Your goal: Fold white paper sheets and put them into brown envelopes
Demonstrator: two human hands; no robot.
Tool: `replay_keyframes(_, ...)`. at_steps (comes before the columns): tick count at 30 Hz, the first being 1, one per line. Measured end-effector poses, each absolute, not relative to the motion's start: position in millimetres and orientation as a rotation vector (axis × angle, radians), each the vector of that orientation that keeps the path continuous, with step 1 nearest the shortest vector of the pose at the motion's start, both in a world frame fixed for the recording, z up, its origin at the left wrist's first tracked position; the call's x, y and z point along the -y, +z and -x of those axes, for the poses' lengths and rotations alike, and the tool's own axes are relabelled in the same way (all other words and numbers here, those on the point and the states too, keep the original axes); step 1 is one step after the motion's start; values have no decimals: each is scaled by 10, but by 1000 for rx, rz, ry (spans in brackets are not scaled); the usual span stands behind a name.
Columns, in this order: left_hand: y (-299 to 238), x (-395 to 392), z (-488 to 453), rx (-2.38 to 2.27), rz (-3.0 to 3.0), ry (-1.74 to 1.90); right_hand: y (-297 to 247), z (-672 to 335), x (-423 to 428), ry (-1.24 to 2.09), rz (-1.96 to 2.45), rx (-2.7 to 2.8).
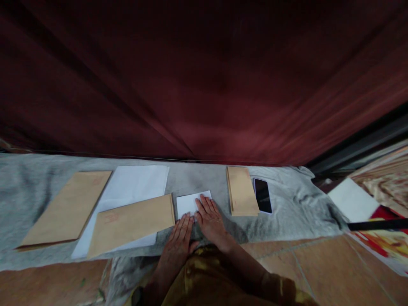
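Observation:
A small folded white paper [188, 203] lies on a grey cloth [287, 212] spread over the floor. My right hand [210, 219] lies flat on the paper's right part, fingers stretched out and close together. My left hand [178, 238] rests flat just below the paper's lower edge, fingertips touching it. Neither hand grips anything.
A brown envelope [134, 221] lies left of the paper over a large white sheet [137, 182]; another brown envelope [68, 206] lies further left. A narrow stack of brown envelopes [241, 190] and a black phone [263, 195] lie to the right. A dark red curtain [204, 76] hangs behind.

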State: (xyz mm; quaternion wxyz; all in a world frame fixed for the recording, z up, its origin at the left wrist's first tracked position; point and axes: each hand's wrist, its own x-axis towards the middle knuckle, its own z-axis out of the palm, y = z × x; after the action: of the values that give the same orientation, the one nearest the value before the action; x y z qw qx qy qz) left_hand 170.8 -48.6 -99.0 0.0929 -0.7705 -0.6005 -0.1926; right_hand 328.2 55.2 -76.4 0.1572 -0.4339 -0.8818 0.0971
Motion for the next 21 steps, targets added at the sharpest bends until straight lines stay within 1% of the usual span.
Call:
replay_keyframes(3,-989,512,-1738,1784,2276,-545,-720,-3383,-612,262,1329,2507)
replay_keyframes(6,-1015,528,-1780,1841,2292,-515,-658,-3353,-671,313,1367,2499)
replay_keyframes(10,-1068,548,-1809,1904,2322,-463,-614,-3077,-650,474,1135,2588)
replay_keyframes(13,-1080,568,-1822,1933,2346,-433,-635,-2882,-605,516,975,2667)
replay_keyframes(21,-993,574,-1842,2013,2385,-437,-722,-2798,-784,460,949,2721)
